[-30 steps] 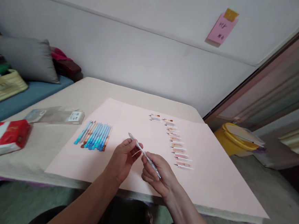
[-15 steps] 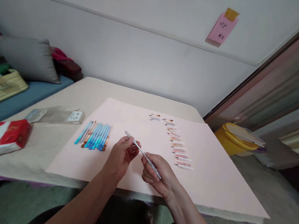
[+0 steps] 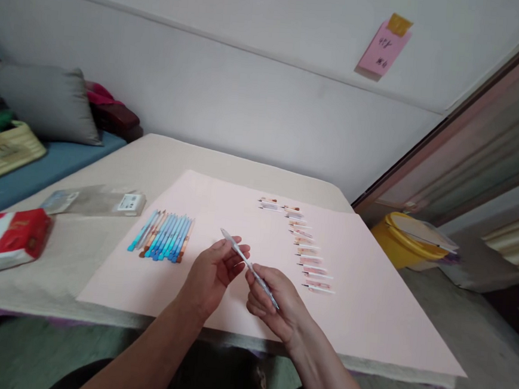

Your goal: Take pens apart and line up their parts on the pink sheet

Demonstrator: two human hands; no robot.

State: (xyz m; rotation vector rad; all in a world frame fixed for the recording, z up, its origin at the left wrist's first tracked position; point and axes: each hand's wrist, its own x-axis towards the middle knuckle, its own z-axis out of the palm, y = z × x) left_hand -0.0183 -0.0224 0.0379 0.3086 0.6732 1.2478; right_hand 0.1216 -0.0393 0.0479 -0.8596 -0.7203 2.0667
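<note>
Near end of pen (image 3: 246,263) buried in right hand (image 3: 273,297), pinched between fingers; markings unreadable. Left hand (image 3: 212,272) half spread, fingertips touching pen's middle. Pen held above pink sheet (image 3: 367,314) on worktop (image 3: 76,246), long axis diagonal, far tip pointing away and left. Row of small parts (image 3: 308,255) to right, too small to identify.

Soft even daylight, faint shadows, no glare; wide-angle bending at edges, slight overall softness.
</note>
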